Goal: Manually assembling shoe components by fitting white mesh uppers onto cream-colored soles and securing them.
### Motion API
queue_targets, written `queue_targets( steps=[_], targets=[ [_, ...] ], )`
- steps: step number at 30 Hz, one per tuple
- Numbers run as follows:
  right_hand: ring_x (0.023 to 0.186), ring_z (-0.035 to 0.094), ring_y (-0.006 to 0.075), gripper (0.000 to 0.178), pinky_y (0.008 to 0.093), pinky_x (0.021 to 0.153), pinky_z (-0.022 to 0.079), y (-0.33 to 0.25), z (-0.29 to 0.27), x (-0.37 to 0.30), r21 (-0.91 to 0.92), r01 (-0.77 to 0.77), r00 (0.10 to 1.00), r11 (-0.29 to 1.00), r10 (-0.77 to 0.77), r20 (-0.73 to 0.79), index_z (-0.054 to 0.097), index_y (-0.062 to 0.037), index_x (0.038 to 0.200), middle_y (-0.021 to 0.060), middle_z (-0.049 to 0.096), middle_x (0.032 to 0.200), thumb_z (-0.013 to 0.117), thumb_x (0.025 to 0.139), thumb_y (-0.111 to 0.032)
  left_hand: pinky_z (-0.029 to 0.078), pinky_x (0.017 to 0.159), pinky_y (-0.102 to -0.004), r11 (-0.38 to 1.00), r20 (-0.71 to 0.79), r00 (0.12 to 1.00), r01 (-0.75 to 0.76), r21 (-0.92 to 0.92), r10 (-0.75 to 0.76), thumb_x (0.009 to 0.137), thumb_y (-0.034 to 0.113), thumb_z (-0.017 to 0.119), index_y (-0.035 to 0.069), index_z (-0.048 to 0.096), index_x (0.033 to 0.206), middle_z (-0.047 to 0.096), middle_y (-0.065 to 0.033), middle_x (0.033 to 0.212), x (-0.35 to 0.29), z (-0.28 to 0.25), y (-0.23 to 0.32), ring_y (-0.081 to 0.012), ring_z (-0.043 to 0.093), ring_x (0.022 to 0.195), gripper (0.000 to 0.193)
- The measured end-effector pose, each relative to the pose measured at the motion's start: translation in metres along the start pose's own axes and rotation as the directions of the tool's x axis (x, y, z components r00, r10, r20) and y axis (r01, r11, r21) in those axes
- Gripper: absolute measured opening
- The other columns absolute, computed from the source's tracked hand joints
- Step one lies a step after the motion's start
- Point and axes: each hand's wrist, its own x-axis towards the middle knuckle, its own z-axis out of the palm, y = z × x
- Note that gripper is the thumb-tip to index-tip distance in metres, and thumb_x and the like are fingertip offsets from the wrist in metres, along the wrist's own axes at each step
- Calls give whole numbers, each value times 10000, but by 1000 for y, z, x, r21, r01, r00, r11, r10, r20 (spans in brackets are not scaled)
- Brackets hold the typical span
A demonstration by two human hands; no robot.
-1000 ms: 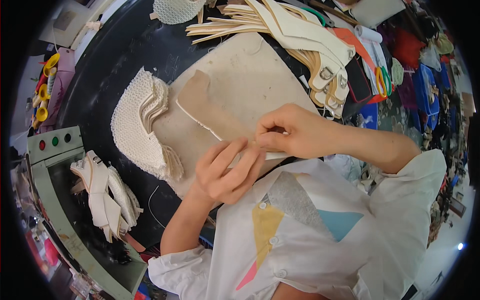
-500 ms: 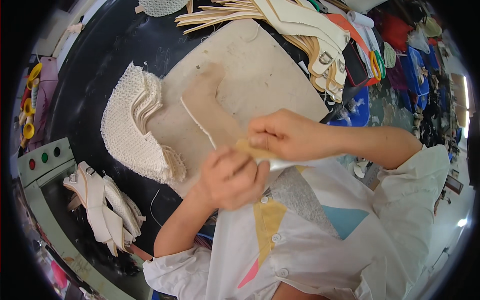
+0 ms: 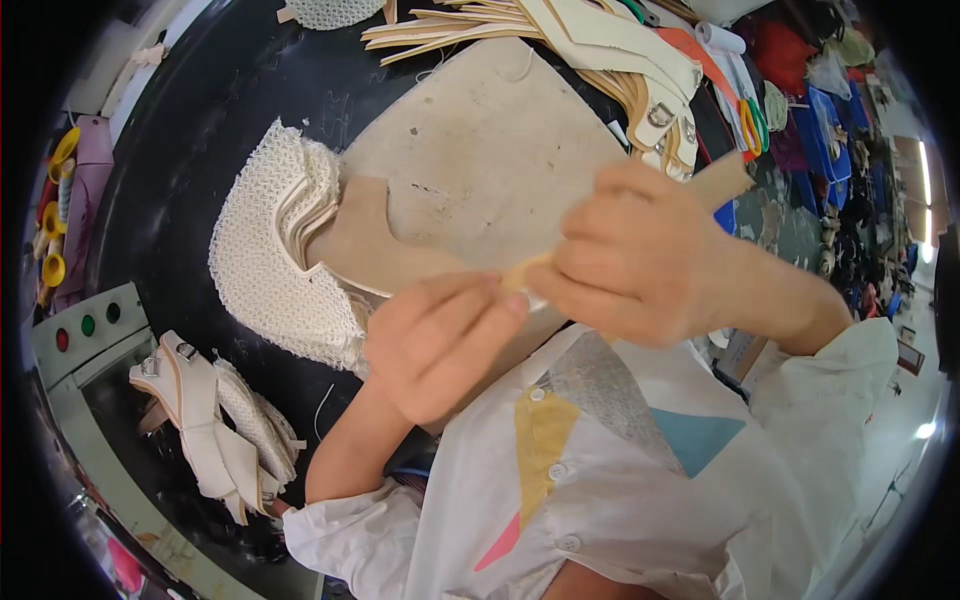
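Presently, the left hand [image 3: 432, 345] and right hand [image 3: 643, 257] are pinching a yellowish strip [image 3: 521, 272] over the beige board's [image 3: 480, 150] near side, its long axis running between them, slightly rising rightward.

No legible text, labels, numbers, signs

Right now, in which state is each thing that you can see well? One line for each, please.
Left hand: curled, pinching
Right hand: curled, blurred, gripping
Yellowish strip: held between both hands
Tan piece: far end unheld, partly hidden by left hand
Woven stack: layered, curved
Far straps: piled, overlapping, buckles attached
Mat: stained, partly covered
Scissors: blades open or shut, cannot tell
Shirt: buttoned
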Motion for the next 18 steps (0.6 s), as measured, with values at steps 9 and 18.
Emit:
queue_targets(
  steps=[9,18],
  targets=[
    [636,504,212,293,308,559,413,-16,-4,-14,301,-247,950,921,292,-114,603,-15,837,61,514,715,614,550,-77,511,530,-273,990,-3,999,36,-136,-37,578,-6,667,-17,632,790,630,-169,858,5,11,11,-262,641,698,215],
    [623,512,208,159,291,502,426,-28,-29,-24,17,-119,984,993,116,133,547,-15,681,63,499,660,605,563,-104,493,438,-260,977,49,996,84,-195,-76,525,-6,639,13,530,612,524,-82,683,36,32,37,-220,621,620,141]
  ],
)
